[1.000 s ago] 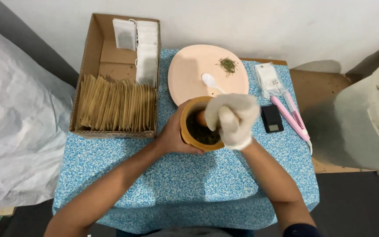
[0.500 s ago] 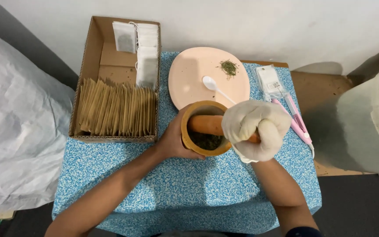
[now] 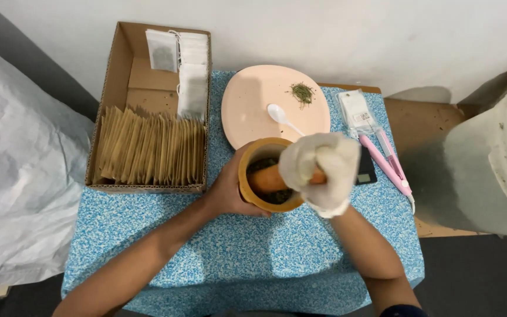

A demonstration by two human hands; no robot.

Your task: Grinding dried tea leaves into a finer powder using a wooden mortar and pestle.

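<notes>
1. Left hand (image 3: 228, 189) wraps the mortar (image 3: 267, 174) at bench (image 3: 148, 258) centre, bracing it against tipping.
2. Gloved right hand (image 3: 321, 172) is clenched on the pestle (image 3: 271, 178), tilted into the green herbs inside.
3. Plate (image 3: 265, 105) at 12 o'clock; box (image 3: 148, 105) at 10 o'clock.

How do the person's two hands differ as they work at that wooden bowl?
The right hand wears a white glove; the left hand is bare. The right hand grips the wooden pestle from above, over the mortar, while the left hand wraps around the mortar's outer wall. The right hand sits higher, the left hand low by the blue speckled cloth. Both are closed around something wooden.
</notes>
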